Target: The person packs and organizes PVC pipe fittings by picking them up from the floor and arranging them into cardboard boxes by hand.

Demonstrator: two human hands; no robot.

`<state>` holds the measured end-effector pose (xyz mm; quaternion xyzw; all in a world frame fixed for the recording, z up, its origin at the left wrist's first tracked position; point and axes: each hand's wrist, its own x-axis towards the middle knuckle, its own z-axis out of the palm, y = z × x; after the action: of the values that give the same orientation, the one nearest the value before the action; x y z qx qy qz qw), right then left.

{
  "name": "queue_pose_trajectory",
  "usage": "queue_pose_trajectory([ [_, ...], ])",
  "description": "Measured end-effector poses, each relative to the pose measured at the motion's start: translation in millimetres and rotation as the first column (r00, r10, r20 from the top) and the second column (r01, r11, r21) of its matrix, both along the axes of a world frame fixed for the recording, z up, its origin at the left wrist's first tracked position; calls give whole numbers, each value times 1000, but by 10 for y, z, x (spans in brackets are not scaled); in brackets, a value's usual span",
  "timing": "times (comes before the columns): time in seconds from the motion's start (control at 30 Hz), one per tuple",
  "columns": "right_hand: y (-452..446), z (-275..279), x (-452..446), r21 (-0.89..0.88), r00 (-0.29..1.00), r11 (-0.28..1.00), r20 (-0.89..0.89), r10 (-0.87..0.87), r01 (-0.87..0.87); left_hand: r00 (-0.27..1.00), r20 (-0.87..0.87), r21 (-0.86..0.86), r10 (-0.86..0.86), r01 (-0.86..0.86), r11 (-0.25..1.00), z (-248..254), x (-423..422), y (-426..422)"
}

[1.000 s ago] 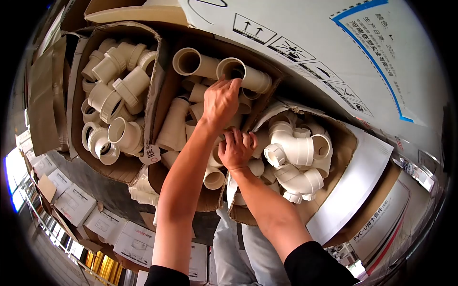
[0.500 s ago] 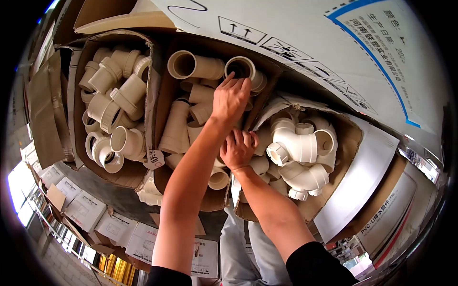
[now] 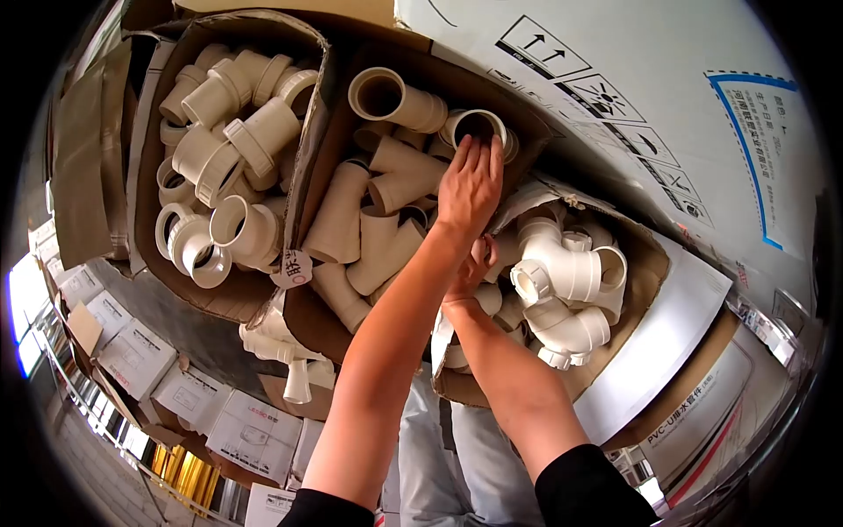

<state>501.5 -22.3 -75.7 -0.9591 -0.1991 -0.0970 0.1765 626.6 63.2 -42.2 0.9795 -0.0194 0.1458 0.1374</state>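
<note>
My left hand (image 3: 471, 186) reaches over the middle carton (image 3: 303, 206), its fingers stretched out and together against the mouth of a cream pipe fitting (image 3: 477, 123). Just below it, partly hidden by my left wrist, my right hand (image 3: 471, 268) has its fingers curled at the edge between the middle and right cartons. Beside the touched fitting lies another wide pipe fitting (image 3: 399, 101). Y-shaped fittings (image 3: 338, 211) fill the space below them. In the right carton (image 3: 645, 307) are curved trap fittings (image 3: 562, 263).
On the left stands a carton (image 3: 307, 132) of collared fittings (image 3: 255, 136). A large white printed box (image 3: 650, 79) rises behind at upper right. White boxes (image 3: 255, 435) line the lower left, and a PVC-U box (image 3: 720, 408) is at lower right.
The view has shifted, showing more of the middle carton's fittings. My left hand's fingers have straightened against the fitting's mouth. My right hand has turned and is now partly behind my left wrist.
</note>
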Motion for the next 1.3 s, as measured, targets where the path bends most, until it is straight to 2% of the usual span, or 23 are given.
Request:
queue_pose_trajectory([
  [0.03,0,11,-1,-14,1000,1000,-20,8,-8,996,-84,-41,-2,-2,999,2,5,7],
  [0.13,26,90,21,-14,1000,1000,-30,7,-8,991,-136,-19,11,-13,1000,48,11,21],
  [0.17,46,105,37,10,1000,1000,-19,-2,2,997,-75,37,4,-1,999,23,24,25],
  [0.27,65,96,42,17,1000,1000,1,-16,16,997,-50,110,-64,69,992,6,10,36],
  [0.4,63,73,48,28,1000,999,-8,-16,16,998,43,129,-37,31,991,117,103,47],
  [0.47,29,14,25,-30,1000,1000,20,9,-9,991,-128,105,-29,43,994,150,110,34],
  [0.5,37,22,15,-29,1000,999,13,15,-15,991,-135,105,-23,38,994,140,79,47],
  [0.6,45,46,33,-24,1000,1000,-5,4,-4,993,-107,17,-40,42,999,116,13,73],
  [0.67,44,52,30,-31,1000,1000,-28,0,-1,997,-3,-35,-71,70,997,94,-60,83],
  [1.0,108,149,68,-17,1000,1000,24,-10,11,987,-89,-157,-132,117,981,103,-282,228],
  [1.13,106,198,92,-45,999,999,-36,4,-6,1000,18,-142,-4,7,990,86,-371,244],
  [1.2,120,206,82,-60,999,998,-37,-12,10,998,-48,-269,40,-51,962,49,-419,270],
  [1.27,114,159,81,-84,999,996,-46,-15,11,996,-44,-255,80,-89,963,41,-446,240],
  [1.3,125,176,91,-68,999,998,-43,-17,14,994,-79,-335,80,-103,936,60,-447,233],
])
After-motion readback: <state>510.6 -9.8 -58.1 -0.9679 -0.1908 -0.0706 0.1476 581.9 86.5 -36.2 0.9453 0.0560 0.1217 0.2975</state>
